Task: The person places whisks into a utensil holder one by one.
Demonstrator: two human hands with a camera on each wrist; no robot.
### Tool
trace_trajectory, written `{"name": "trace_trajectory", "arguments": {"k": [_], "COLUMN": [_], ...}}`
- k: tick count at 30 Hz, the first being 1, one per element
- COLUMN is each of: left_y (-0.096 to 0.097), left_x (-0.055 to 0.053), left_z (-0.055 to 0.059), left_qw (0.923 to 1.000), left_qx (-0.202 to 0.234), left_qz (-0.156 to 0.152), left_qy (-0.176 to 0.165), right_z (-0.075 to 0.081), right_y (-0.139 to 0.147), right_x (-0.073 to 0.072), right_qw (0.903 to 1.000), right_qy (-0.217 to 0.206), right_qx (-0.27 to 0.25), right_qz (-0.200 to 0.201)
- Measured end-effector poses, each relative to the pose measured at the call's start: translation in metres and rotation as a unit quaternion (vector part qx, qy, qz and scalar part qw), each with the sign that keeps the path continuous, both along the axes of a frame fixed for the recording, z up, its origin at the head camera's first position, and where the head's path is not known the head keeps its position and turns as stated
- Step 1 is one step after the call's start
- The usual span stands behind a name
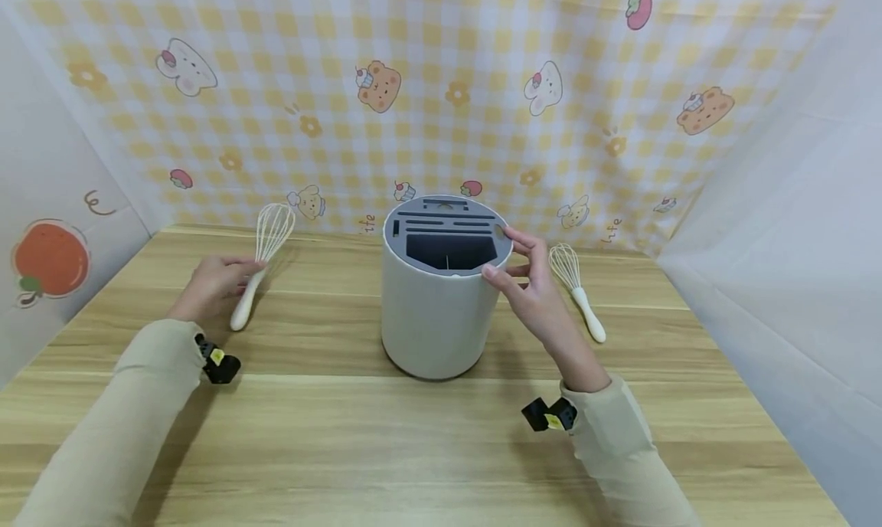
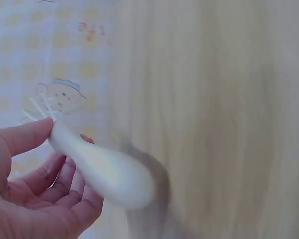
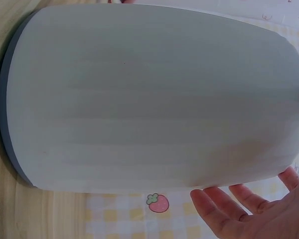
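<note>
Whisk (image 1: 249,300) | left hand (image 1: 219,280) pinches its neck | long axis slants, wires (image 1: 276,228) beyond grip, handle (image 2: 112,174) nearward | holder (image 1: 436,320) right of grip, right hand (image 1: 529,282) touching rim

The left wrist view cuts off the left grip (image 2: 35,214), blurs the bench (image 2: 229,124) and shows the whisk (image 2: 109,174) with its wires mostly hidden. The right wrist view cuts off the right grip (image 3: 269,216). In the head view, the holder (image 1: 434,320) hides its bottom; the sleeves (image 1: 103,427) run off below.
</note>
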State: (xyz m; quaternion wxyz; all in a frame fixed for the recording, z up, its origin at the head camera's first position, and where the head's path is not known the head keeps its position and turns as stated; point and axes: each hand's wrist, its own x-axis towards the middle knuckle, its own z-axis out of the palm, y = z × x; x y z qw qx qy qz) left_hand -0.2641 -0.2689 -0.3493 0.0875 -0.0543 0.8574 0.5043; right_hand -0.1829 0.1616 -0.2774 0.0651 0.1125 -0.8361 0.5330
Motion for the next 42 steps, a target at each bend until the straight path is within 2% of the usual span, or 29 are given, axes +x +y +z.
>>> {"name": "trace_trajectory", "arguments": {"k": [2, 4, 7, 8, 11, 15, 19, 23, 25, 30, 34, 36, 42], "left_y": [0.003, 0.006, 0.011, 0.013, 0.02, 0.029, 0.039, 0.051, 0.057, 0.069, 0.077, 0.082, 0.097], "left_x": [-0.001, -0.001, 0.001, 0.002, 0.005, 0.007, 0.009, 0.013, 0.016, 0.022, 0.026, 0.027, 0.033], "left_z": [0.002, 0.004, 0.009, 0.011, 0.016, 0.022, 0.027, 0.034, 0.039, 0.052, 0.065, 0.072, 0.092], "left_qw": [0.9975, 0.9901, 0.9693, 0.96, 0.9234, 0.8763, 0.8402, 0.8127, 0.8051, 0.792, 0.7758, 0.7703, 0.7612], "left_qx": [0.068, 0.136, 0.238, 0.27, 0.372, 0.471, 0.534, 0.577, 0.589, 0.609, 0.63, 0.637, 0.647], "left_qz": [0.009, 0.015, 0.021, 0.024, 0.033, 0.03, 0.016, 0.001, -0.01, -0.027, -0.034, -0.036, -0.03], "left_qy": [-0.016, -0.032, -0.061, -0.069, -0.089, -0.096, -0.095, -0.084, -0.072, -0.04, -0.013, 0.0, 0.032], "right_z": [0.0, 0.0, 0.0, 0.0, 0.0, -0.001, -0.001, -0.001, -0.001, -0.001, -0.001, -0.001, -0.001], "right_y": [0.0, 0.0, 0.0, -0.001, -0.001, -0.001, -0.002, -0.001, -0.001, -0.001, -0.001, 0.0, 0.0], "right_x": [0.0, 0.0, -0.001, -0.001, -0.001, -0.002, -0.002, -0.002, -0.003, -0.003, -0.002, -0.003, -0.002], "right_qw": [1.0, 1.0, 1.0, 1.0, 1.0, 1.0, 1.0, 1.0, 1.0, 1.0, 1.0, 1.0, 1.0], "right_qy": [-0.001, -0.003, -0.003, -0.003, -0.004, -0.005, -0.005, -0.006, -0.006, -0.005, -0.001, 0.001, 0.002], "right_qx": [-0.001, -0.001, 0.0, -0.001, -0.003, -0.006, -0.007, -0.006, -0.004, 0.0, -0.004, -0.005, -0.003], "right_qz": [-0.001, -0.001, -0.001, -0.001, -0.001, -0.002, -0.002, -0.004, -0.005, -0.005, -0.004, -0.004, -0.004]}}
